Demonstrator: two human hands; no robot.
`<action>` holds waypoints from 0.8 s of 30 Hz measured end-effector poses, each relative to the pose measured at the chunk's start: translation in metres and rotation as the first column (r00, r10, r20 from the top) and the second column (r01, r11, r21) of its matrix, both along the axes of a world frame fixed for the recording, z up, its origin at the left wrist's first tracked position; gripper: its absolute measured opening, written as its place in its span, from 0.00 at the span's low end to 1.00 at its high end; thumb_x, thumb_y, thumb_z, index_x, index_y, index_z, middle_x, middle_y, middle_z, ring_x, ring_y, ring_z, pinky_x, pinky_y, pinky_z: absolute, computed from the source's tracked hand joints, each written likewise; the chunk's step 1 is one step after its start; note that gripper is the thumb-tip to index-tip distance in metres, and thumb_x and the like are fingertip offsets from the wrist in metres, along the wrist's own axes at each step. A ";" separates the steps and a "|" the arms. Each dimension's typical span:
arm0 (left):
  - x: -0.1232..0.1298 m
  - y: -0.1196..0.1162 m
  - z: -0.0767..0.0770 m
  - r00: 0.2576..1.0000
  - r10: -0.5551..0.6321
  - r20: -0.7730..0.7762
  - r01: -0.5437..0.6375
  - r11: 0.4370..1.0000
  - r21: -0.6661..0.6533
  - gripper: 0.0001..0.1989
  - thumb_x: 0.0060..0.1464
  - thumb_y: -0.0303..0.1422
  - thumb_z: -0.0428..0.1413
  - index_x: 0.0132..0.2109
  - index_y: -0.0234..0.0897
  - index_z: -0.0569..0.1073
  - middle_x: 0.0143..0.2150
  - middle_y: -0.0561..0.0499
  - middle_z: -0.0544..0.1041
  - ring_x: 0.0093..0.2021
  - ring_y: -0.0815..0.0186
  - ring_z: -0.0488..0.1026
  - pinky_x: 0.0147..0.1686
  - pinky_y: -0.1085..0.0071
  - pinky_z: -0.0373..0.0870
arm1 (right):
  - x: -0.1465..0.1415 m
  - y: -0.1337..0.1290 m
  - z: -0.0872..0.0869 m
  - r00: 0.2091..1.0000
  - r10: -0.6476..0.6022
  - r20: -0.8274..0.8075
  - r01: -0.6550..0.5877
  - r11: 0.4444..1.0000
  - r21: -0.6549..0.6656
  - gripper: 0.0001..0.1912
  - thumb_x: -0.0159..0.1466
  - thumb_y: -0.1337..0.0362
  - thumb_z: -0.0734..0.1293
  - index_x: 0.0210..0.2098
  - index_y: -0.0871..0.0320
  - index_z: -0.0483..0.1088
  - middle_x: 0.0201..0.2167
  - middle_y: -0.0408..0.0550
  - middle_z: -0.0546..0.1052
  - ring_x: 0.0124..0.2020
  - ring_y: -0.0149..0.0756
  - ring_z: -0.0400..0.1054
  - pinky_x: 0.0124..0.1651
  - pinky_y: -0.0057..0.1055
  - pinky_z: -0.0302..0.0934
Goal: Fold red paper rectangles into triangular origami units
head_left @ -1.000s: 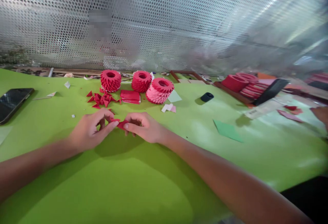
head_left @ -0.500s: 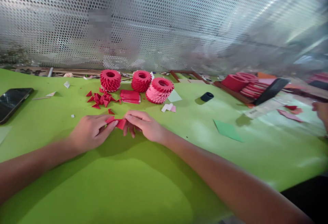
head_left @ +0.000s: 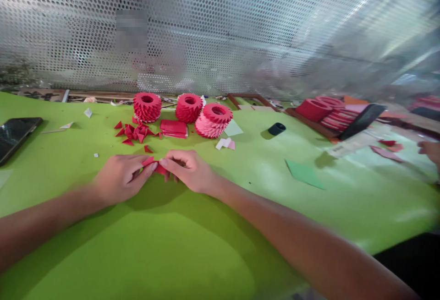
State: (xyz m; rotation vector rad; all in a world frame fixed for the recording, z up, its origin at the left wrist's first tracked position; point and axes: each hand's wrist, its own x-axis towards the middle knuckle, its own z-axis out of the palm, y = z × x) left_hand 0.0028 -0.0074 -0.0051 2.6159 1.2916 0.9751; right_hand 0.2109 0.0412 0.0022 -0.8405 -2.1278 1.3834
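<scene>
At the left of the green tabletop [head_left: 137, 254], a black smartphone [head_left: 15, 137] lies flat, with a pale paper scrap [head_left: 67, 125] just to its right. Moving right, the person's left hand [head_left: 122, 176] and right hand [head_left: 187, 171] are together, both pinching a small folded red paper piece [head_left: 153, 166] between them. That piece sits at the middle of the table, above the hands' shadow; whether it touches the tabletop cannot be told.

Farther away, loose red paper triangles [head_left: 134, 133] lie in a scattered heap. To their right stand 3 round, ridged paper rings: a red ring [head_left: 147, 106], a second red ring [head_left: 188, 107], and a red-and-pink ring [head_left: 213, 120] tilted against it. A stack of red paper rectangles [head_left: 173, 128] lies in front of the second ring, and pale pink paper scraps [head_left: 225, 143] lie just right of the third.

Farther right are a small dark cylinder [head_left: 277, 128] and, nearer, a green paper sheet [head_left: 304, 174]. Beyond them, a wooden tray [head_left: 309, 121] holds more red rings [head_left: 325, 107] beside a black tablet [head_left: 360, 121]. At the right edge, another person's hand [head_left: 429, 151] is near red and pink paper pieces [head_left: 387, 151]. A perforated metal screen [head_left: 220, 30] stands along the far side.
</scene>
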 end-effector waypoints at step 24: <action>-0.001 0.001 -0.003 0.999 0.031 0.032 -0.032 0.999 0.032 0.17 0.67 0.31 0.46 0.32 0.32 0.74 0.21 0.56 0.71 0.16 0.75 0.63 0.16 0.79 0.55 | 0.001 0.000 -0.002 0.999 0.038 -0.039 -0.039 0.999 -0.029 0.18 0.69 0.50 0.62 0.37 0.59 0.70 0.28 0.44 0.76 0.23 0.27 0.66 0.25 0.24 0.58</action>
